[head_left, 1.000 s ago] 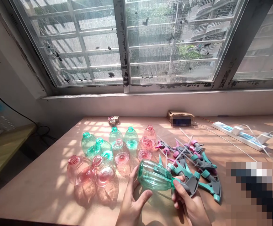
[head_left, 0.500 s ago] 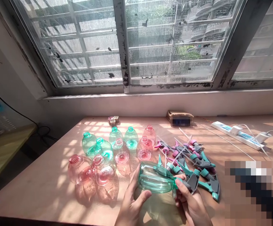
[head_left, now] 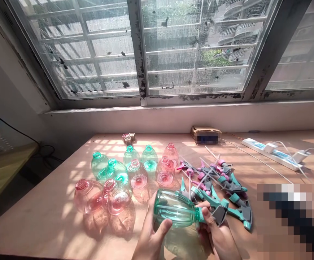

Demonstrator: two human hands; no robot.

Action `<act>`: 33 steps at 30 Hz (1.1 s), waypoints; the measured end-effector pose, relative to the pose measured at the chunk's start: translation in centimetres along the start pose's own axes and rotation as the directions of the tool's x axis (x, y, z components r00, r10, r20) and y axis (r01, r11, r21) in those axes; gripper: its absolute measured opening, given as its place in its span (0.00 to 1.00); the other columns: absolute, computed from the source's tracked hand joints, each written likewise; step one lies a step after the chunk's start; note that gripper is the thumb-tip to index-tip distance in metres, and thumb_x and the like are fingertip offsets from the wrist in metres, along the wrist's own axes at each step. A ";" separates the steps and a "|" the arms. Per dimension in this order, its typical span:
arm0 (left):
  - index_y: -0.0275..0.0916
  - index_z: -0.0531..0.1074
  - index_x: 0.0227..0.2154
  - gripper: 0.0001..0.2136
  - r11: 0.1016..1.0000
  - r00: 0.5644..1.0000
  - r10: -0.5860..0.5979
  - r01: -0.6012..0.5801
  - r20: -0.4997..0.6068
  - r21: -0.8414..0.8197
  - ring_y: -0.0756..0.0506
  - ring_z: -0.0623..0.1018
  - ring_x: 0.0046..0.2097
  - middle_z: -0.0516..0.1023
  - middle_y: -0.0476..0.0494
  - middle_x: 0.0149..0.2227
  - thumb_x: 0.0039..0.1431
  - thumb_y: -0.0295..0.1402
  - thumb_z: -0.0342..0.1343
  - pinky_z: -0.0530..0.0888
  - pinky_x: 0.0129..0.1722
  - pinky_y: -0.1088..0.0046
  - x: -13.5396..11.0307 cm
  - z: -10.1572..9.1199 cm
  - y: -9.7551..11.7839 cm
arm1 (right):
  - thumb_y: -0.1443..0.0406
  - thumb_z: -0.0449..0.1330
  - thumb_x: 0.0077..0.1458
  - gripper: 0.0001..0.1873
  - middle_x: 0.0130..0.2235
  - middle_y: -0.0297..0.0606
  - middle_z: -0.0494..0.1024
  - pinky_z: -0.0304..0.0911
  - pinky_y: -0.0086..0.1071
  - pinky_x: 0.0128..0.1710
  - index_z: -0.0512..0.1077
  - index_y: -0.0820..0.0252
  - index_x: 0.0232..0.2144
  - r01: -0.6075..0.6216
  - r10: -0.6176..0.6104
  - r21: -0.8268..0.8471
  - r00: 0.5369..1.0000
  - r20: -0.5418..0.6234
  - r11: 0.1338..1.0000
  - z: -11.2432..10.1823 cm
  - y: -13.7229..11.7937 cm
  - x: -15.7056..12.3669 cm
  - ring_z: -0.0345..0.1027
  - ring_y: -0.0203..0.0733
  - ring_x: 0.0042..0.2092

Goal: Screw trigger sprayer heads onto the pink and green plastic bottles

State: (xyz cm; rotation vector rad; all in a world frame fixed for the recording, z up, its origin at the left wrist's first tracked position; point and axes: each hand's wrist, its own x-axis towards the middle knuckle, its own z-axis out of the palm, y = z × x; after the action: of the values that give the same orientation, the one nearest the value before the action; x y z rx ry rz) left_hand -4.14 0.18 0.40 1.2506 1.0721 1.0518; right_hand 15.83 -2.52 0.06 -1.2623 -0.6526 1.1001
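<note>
My left hand [head_left: 157,233] wraps round the base end of a clear green bottle [head_left: 173,207], which lies sideways above the table with its neck to the right. At that neck, my right hand [head_left: 216,229] pinches the teal collar [head_left: 199,214] of a trigger spray head between thumb and fingers. The collar sits against the bottle's mouth; whether its thread is engaged I cannot tell. The rest of that spray head is partly hidden by my fingers and merges with the pile of teal, pink and grey trigger spray heads [head_left: 223,180] just behind.
Several open pink bottles [head_left: 139,178] and green bottles [head_left: 149,159] stand to the left and behind. At the back are small block-like pieces [head_left: 128,138], a cardboard box [head_left: 207,130] and a white power strip [head_left: 270,155] with cables. A window [head_left: 195,54] rises beyond the table.
The bottle has shifted slightly left and down with my left hand. The teal collar at its neck now shows more clearly, with my right thumb shifted on it.
</note>
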 end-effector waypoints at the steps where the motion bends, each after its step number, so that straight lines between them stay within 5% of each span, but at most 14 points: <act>1: 0.45 0.59 0.73 0.41 1.000 1.000 -0.003 0.003 -0.003 0.004 0.32 0.58 0.76 0.58 0.38 0.77 0.62 0.56 0.62 0.57 0.75 0.54 0.0 0.0 0.1 | 0.37 0.73 0.46 0.30 0.19 0.31 0.73 0.62 0.31 0.19 0.77 0.56 0.33 -0.004 0.004 -0.005 1.000 -0.003 1.000 0.0 0.0 0.0 0.66 0.41 0.21; 33: 0.46 0.63 0.71 0.39 0.999 0.996 0.037 -0.037 -0.083 0.000 0.31 0.65 0.74 0.66 0.37 0.73 0.60 0.52 0.66 0.63 0.72 0.53 0.3 0.1 -0.7 | 0.39 0.74 0.46 0.29 0.21 0.32 0.75 0.66 0.33 0.21 0.79 0.57 0.34 0.016 -0.016 0.006 0.999 -0.030 1.000 0.2 -0.3 0.3 0.69 0.44 0.22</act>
State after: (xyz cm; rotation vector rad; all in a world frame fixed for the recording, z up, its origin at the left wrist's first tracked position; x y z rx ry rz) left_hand -3.99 0.45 -0.29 1.2387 1.1145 1.1413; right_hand 15.87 -2.21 0.30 -1.2641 -0.6353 1.0674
